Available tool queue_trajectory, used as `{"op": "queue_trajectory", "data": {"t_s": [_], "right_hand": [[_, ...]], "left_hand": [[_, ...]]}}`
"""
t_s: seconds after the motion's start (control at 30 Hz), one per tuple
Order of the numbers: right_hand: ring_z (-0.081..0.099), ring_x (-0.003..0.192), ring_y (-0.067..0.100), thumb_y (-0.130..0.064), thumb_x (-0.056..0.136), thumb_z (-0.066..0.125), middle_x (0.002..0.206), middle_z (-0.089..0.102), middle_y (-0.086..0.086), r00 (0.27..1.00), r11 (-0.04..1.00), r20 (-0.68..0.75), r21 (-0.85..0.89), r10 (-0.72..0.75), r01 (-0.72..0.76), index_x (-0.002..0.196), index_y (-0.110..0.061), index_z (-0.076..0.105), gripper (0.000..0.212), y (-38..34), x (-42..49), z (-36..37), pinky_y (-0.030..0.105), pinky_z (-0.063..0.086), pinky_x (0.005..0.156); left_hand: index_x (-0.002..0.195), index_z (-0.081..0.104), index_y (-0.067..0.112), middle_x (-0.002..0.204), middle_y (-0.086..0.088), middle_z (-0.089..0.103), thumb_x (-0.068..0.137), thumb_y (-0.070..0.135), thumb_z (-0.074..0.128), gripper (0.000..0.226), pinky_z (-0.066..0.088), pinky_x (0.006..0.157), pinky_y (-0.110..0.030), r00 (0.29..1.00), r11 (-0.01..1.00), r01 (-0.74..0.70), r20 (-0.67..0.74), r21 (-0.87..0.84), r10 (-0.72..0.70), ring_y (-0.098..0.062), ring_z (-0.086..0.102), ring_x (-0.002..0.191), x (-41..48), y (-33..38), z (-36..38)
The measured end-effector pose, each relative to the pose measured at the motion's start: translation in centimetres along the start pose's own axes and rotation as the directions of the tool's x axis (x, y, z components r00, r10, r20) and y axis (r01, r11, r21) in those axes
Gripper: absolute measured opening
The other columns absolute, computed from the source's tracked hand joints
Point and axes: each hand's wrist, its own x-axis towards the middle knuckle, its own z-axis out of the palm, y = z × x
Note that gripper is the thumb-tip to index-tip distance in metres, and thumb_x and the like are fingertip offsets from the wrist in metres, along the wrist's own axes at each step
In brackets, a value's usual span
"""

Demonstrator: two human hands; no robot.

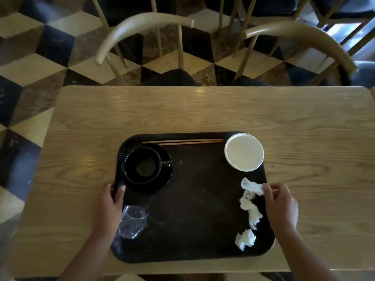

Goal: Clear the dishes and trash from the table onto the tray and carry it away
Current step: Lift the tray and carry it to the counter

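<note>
- The dark tray [192, 199] sits on the wooden table [182, 112] in the lower middle of the frame, and everything to be cleared already lies on it; the tabletop around it looks bare.
- The left hand [110, 201] is closed over the tray's left edge, thumb on top beside the saucer [162, 179].
- The right hand [281, 201] rests at the tray's right edge with its fingers curled narrow; whether it grips the rim or pinches the nearest tissue [251, 188] I cannot tell.
- The step in hand appears to be taking hold for the lift.
- To do it well, both hands should grip opposite edges at matching height, so the tray rises level.
- The black cup [142, 165] on its saucer weighs down the left side, so that hand probably needs the firmer hold.
- The crumpled clear plastic cup [133, 223] and the tissues are light and could slide or blow off; a slow, flat lift suits them.
- Count: one tray, one black cup, one saucer, one white bowl [244, 152] at the tray's upper right corner.
- One pair of chopsticks [182, 141] lies along the tray's top edge.
- One plastic cup sits lower left; three tissue wads run down the right side.
- Two wooden chairs [142, 27] stand beyond the table at the top of the frame.
</note>
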Motion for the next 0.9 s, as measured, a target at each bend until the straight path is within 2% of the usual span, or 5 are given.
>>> {"op": "queue_trajectory", "data": {"t_s": [0.27,0.47,0.6,0.7,0.9], "right_hand": [[0.045,0.054,0.026,-0.043,0.091,0.058,0.056,0.046,-0.005,0.989,0.960,0.017,-0.239,-0.147,0.146,0.070,-0.014,0.047,0.037,0.0,-0.2,1.1,0.034,0.036,0.058],[0.051,0.050,0.028,-0.037,0.092,0.062,0.054,0.054,0.002,0.984,0.968,0.024,-0.177,-0.175,0.177,0.068,-0.012,0.051,0.037,-0.1,-0.4,0.2,0.035,0.044,0.052],[0.047,0.045,0.023,-0.039,0.090,0.062,0.048,0.049,-0.002,0.975,0.964,-0.018,-0.159,-0.220,0.214,0.061,-0.015,0.043,0.043,-0.5,-0.5,-2.0,0.028,0.034,0.046],[0.047,0.044,0.018,-0.040,0.090,0.062,0.048,0.049,-0.004,0.970,0.960,-0.039,-0.159,-0.240,0.231,0.060,-0.015,0.043,0.044,-1.5,-1.0,-4.6,0.025,0.031,0.045],[0.053,0.048,0.026,-0.040,0.092,0.062,0.050,0.054,0.000,0.972,0.960,-0.031,-0.169,-0.234,0.225,0.063,-0.015,0.051,0.040,-4.5,-2.5,-10.2,0.038,0.050,0.051]], "left_hand": [[0.090,0.058,-0.004,0.070,-0.016,0.060,0.096,0.023,0.060,0.027,0.045,0.055,-0.041,0.996,0.981,-0.005,-0.092,0.192,0.023,-0.030,0.056,0.059,0.5,-0.1,1.1],[0.091,0.060,-0.006,0.069,-0.018,0.062,0.096,0.022,0.058,0.029,0.046,0.056,-0.043,0.995,0.987,-0.043,-0.087,0.157,0.057,-0.035,0.059,0.061,0.3,-0.1,0.0],[0.093,0.058,-0.004,0.066,-0.016,0.060,0.097,0.028,0.055,0.032,0.050,0.053,-0.044,0.997,0.995,-0.036,-0.065,0.096,0.043,-0.033,0.059,0.058,-0.4,1.1,-1.5],[0.082,0.055,0.002,0.055,-0.009,0.054,0.095,0.027,0.059,0.028,0.042,0.044,-0.035,0.990,0.991,-0.086,-0.104,0.104,0.097,-0.026,0.053,0.047,-0.8,2.4,-3.6],[0.077,0.052,0.015,0.055,-0.001,0.055,0.094,0.033,0.059,0.026,0.036,0.043,-0.028,0.984,0.993,-0.086,-0.150,0.080,0.098,-0.016,0.052,0.048,-2.6,5.0,-7.6]]}}
